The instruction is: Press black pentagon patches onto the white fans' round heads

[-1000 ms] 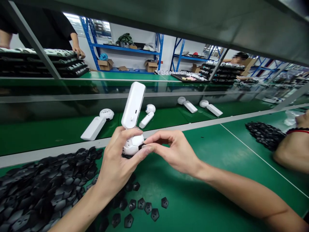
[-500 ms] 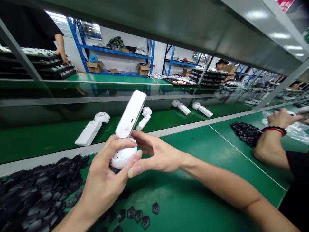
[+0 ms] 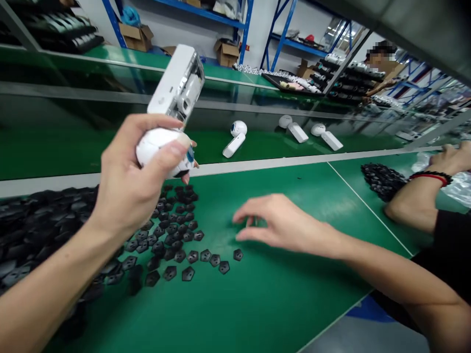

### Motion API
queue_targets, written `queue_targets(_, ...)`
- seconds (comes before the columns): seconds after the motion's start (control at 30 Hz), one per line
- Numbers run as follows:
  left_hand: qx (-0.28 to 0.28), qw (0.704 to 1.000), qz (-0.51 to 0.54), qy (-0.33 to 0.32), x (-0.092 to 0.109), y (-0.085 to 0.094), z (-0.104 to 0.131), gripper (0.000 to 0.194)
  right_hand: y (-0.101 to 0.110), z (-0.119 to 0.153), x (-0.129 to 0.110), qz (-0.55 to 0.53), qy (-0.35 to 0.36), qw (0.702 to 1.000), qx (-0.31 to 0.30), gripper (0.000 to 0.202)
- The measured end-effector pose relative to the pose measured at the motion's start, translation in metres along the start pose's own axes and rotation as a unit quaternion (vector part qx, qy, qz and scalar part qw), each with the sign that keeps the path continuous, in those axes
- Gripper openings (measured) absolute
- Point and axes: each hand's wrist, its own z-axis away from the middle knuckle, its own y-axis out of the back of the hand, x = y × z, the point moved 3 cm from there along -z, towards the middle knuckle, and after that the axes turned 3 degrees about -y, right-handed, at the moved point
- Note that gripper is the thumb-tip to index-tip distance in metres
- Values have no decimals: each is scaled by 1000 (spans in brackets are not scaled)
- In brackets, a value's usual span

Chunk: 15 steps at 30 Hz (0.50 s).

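My left hand [image 3: 136,166] is closed round the rounded head of a white handheld fan [image 3: 171,88], holding it above the bench. The fan's handle tilts up to the right, and its open side shows a cylindrical part inside. Over the green mat, my right hand [image 3: 272,220] has its thumb and fingers apart, and nothing shows between them. To its left lie loose black pentagonal pieces [image 3: 187,273] with small holes. A larger heap of black pieces [image 3: 40,220] spreads at the left, partly behind my left forearm.
Several more white fans lie on the green belt beyond the pale rail, including one fan [image 3: 235,139] near the middle. At right, a co-worker's arm [image 3: 415,196] rests by another black heap [image 3: 382,180]. Stacked trays [image 3: 62,32] and blue shelving [image 3: 206,12] stand behind.
My right hand has let go of the fan and moved down to the right, with its fingers apart. My left hand has raised and turned the fan, and the view has tilted downward.
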Motion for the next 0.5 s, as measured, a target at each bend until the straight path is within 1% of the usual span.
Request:
queue_targets(0.03,-4,999,44,18,-2,1,-4,41,-7,10,2,38,-4,998,-41,24)
queue_targets(0.07,-10,995,87,41,-4,1,-7,51,-14,19,4,63,-7,996,-69,24)
queue_targets(0.13,-19,984,154,90,-4,-3,-10,69,-24,30,6,99,-10,992,-80,26)
queue_targets(0.17,-22,977,176,116,-4,-5,-10,72,-27,33,6,118,-1,990,-77,25)
queue_targets(0.27,-13,958,220,184,-1,-12,-5,61,-36,37,3,194,74,976,-58,21)
queue_targets(0.33,-3,947,235,220,-1,-15,-2,52,-41,39,0,258,128,957,-27,19)
queue_targets(0.43,3,938,249,240,-3,-14,-2,39,-51,43,-11,351,181,919,16,11)
queue_targets(0.5,-10,937,256,236,-5,-13,-2,34,-60,44,-19,398,207,894,13,15)
